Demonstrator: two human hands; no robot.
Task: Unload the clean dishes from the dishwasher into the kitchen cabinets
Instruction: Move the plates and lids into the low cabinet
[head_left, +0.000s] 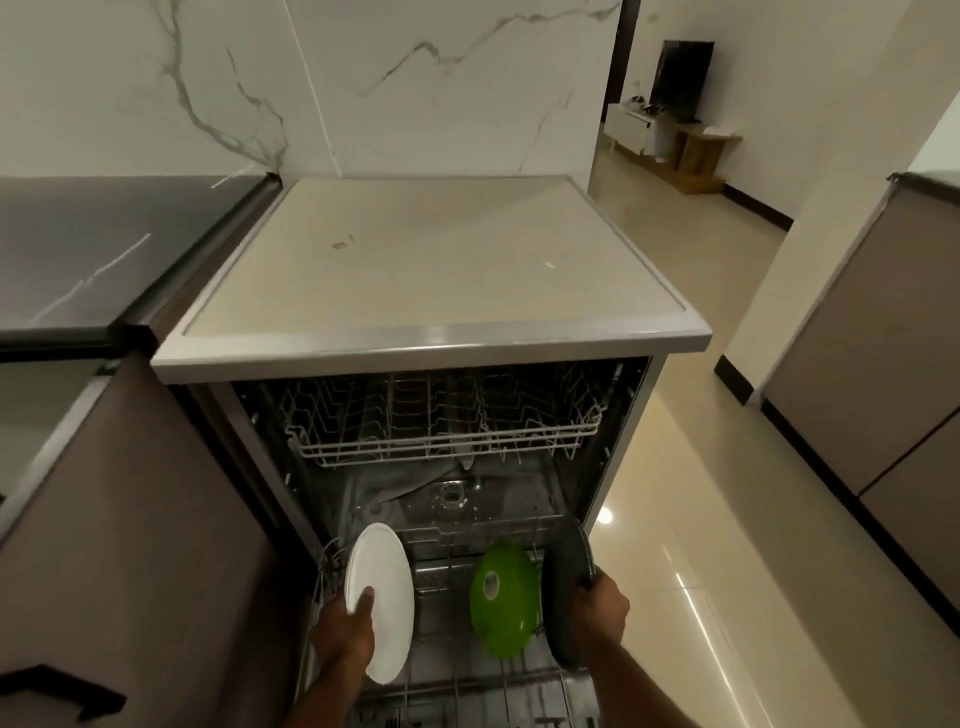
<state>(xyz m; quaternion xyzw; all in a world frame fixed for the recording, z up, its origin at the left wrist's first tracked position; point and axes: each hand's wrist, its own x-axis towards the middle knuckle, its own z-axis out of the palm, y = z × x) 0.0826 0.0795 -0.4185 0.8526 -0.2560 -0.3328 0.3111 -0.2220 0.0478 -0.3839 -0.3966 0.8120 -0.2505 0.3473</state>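
White plates (382, 597), standing on edge at the left of the pulled-out lower rack (457, 675) of the open dishwasher (431, 343), are gripped by our left hand (345, 631), thumb across the front face. Our right hand (602, 605) grasps a dark grey plate (566, 571) on edge at the rack's right side, just beside a green bowl (504, 597) resting on its side. We note the upper rack (441, 421) sits pushed in, holding no dishes we can see.

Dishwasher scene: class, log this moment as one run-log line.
left hand: grips white plates | right hand: grips grey plates | green bowl: in lower rack | upper rack: empty
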